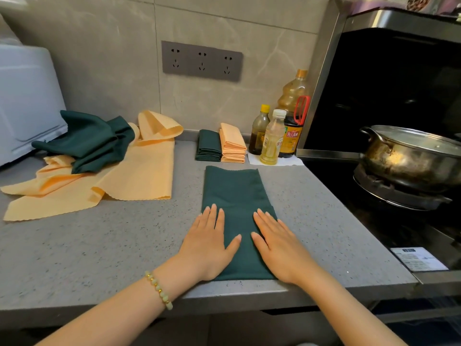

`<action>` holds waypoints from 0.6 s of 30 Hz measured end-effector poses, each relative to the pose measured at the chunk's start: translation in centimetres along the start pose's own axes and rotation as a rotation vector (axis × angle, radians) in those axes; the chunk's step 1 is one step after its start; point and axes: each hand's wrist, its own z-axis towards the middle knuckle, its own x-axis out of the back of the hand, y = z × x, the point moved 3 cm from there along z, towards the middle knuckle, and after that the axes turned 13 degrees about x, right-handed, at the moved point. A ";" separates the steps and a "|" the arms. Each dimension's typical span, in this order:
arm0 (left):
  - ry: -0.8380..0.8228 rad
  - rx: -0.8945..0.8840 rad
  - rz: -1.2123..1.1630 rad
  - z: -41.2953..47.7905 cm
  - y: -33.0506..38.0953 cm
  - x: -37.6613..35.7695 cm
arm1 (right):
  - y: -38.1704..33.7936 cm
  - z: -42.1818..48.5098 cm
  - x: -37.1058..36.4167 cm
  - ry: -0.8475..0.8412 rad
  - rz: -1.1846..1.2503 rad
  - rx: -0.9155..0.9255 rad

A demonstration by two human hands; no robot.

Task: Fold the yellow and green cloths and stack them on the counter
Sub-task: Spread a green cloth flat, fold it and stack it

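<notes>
Green cloth (234, 193) is folded into a long strip, near end right at the front edge of the surface (112, 240). Left hand (209, 242) and right hand (279, 245) both lie flat on that end, fingers spread, pressing, not gripping. Behind it by the wall, a green stack (208, 146) touches a yellow stack (233, 143). An unfolded heap (139, 176) sits off left, with open surface between. Bottles (272, 138) and a pot (409, 156) are on the right.

matt green cloth (234, 196), speckled stone-like counter (99, 245), glossy metal pot (409, 156), clear plastic bottles (272, 138)
</notes>
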 end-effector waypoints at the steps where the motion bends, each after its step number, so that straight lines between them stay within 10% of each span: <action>1: -0.009 0.008 -0.004 -0.1 -0.3 0.1 | 0.6 -0.3 0.1 -0.008 0.003 -0.005; 18: 0.075 -0.373 -0.017 -1.2 -3.5 3.7 | 1.6 -2.5 3.2 0.111 -0.083 0.264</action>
